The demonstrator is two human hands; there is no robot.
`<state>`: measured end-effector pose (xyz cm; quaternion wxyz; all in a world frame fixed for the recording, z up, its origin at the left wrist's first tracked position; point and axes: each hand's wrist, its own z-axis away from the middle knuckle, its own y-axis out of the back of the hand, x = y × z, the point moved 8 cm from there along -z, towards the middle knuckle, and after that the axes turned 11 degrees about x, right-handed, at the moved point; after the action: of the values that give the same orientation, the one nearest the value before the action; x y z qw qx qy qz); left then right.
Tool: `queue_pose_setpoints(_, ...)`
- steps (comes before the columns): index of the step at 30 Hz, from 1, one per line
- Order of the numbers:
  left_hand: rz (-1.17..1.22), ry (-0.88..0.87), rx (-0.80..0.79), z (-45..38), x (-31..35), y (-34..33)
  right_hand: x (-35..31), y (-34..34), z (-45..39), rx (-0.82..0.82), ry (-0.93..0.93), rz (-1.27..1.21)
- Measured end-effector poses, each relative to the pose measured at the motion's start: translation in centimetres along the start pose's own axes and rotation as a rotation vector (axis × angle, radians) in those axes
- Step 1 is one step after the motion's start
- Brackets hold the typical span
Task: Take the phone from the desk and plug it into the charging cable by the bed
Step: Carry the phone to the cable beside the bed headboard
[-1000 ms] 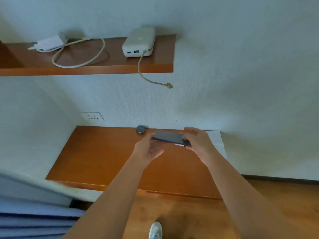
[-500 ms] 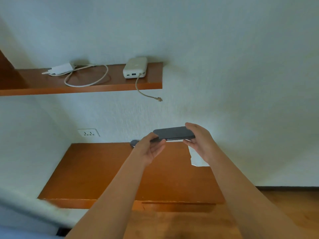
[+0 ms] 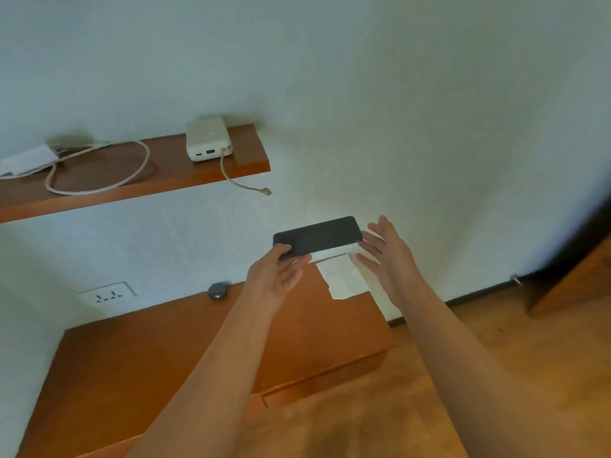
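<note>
**One phone aloft, two hands around it**

You are holding one dark phone [image 3: 317,235] up in the air above the wooden desk [image 3: 139,358], in front of the white wall. Your left hand [image 3: 276,276] is pinching the phone's left end, thumb on top and fingers underneath. Your right hand [image 3: 388,259] is spreading its fingers wide just beside the phone's right end; whether its fingertips are touching the phone, you cannot tell from here.

Above and to the left, one wooden shelf [image 3: 244,160] is carrying one white power bank [image 3: 206,140], and one short cable [image 3: 244,185] is dangling from it over the shelf's front edge, its free end hanging against the wall. One white charger [image 3: 28,160] is lying at the shelf's left end with one looped cord [image 3: 99,180] beside it.

On the desk, one small grey round object [image 3: 217,290] is sitting against the wall, and one sheet of white paper [image 3: 342,276] is lying below your hands. One wall socket [image 3: 107,294] is showing just above the desk's left part.
</note>
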<state>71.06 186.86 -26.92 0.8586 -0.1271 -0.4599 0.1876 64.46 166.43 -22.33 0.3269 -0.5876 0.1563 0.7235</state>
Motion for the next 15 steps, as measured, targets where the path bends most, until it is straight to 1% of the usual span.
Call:
queue_pose_setpoints(7,-0.069,0.020,-0.158,3.7,-3.7,-5.9,-2.2,8.8,2.8,0.193,0.071,-0.050)
queue_pose_setpoints(15,-0.083,0.021,-0.298,11.9,-8.1,-14.9,-7.5,21.2,5.9,0.273,0.175,-0.144)
